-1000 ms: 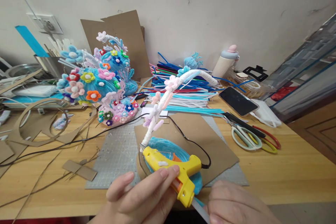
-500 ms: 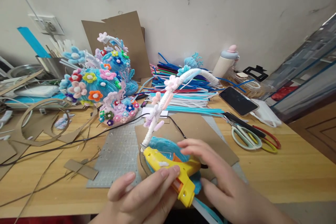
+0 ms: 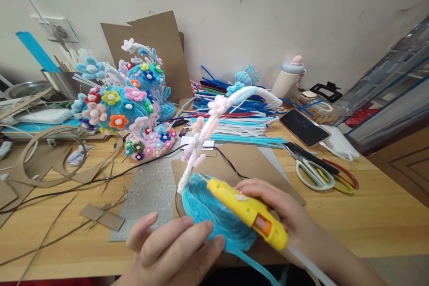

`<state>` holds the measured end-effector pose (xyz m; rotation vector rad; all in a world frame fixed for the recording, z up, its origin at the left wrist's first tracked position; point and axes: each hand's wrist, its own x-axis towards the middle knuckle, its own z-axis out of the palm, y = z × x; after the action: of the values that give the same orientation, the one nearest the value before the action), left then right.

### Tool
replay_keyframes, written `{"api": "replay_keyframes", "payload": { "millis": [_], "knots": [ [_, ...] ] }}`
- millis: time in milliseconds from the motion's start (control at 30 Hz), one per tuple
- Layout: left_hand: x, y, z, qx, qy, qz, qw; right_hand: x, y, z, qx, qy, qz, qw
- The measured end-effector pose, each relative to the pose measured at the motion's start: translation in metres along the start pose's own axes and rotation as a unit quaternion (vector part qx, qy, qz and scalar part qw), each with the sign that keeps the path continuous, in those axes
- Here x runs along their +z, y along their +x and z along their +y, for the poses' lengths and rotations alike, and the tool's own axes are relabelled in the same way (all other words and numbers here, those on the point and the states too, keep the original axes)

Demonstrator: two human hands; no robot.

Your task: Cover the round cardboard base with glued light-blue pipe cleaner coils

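Note:
My right hand [image 3: 284, 219] is wrapped round a yellow glue gun [image 3: 248, 211] with an orange trigger; its nozzle points up-left over a fuzzy blue disc [image 3: 211, 214]. My left hand [image 3: 170, 250] presses its fingers on the disc's near edge and holds it. A white pipe-cleaner arch [image 3: 214, 125] with small pink and blue flowers rises from the disc's left edge and curves to the right. The gun's black cord [image 3: 231, 167] trails back across a brown cardboard sheet [image 3: 254, 161].
A blue pipe-cleaner ornament covered in flowers [image 3: 124, 107] stands at the left. A pile of coloured pipe cleaners [image 3: 231, 111] lies behind. Scissors [image 3: 315, 172], a phone [image 3: 303, 127] and a bottle [image 3: 288, 78] are at the right. Cardboard scraps [image 3: 50, 161] litter the left.
The glue gun passed from my left hand to my right hand, which came in from the right and took it. My left hand now rests on the blue disc.

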<state>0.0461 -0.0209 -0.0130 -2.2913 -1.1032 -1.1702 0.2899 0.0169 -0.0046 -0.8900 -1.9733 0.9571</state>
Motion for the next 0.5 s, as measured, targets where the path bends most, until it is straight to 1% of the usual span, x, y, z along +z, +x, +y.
{"api": "replay_keyframes", "payload": {
  "millis": [67,133,200,267,300,367,433,500],
  "knots": [
    [0.001,0.0,0.001,-0.003,0.007,-0.017,1.0,-0.004,-0.007,0.01,0.037,0.014,0.05,0.998],
    [0.002,0.001,0.002,0.008,0.02,-0.037,0.999,-0.008,-0.013,0.016,0.112,0.031,0.078,0.99],
    [0.005,0.004,0.003,0.017,0.026,-0.043,0.999,-0.011,-0.019,0.018,0.166,0.106,0.087,0.977],
    [0.006,0.008,0.004,0.015,0.029,-0.043,0.999,-0.013,-0.026,0.015,0.177,0.22,0.085,0.955],
    [0.007,0.01,0.004,0.014,0.031,-0.042,0.999,-0.014,-0.03,0.011,0.174,0.268,0.079,0.944],
    [0.006,0.01,0.003,0.011,0.035,-0.04,0.999,-0.015,-0.038,0.002,0.175,0.308,0.049,0.934],
    [0.003,0.009,0.002,0.014,0.037,-0.039,0.998,-0.015,-0.046,-0.006,0.187,0.295,0.001,0.937],
    [0.001,0.006,0.0,0.025,0.033,-0.04,0.998,-0.015,-0.049,-0.013,0.212,0.287,-0.037,0.934]
  ]
}}
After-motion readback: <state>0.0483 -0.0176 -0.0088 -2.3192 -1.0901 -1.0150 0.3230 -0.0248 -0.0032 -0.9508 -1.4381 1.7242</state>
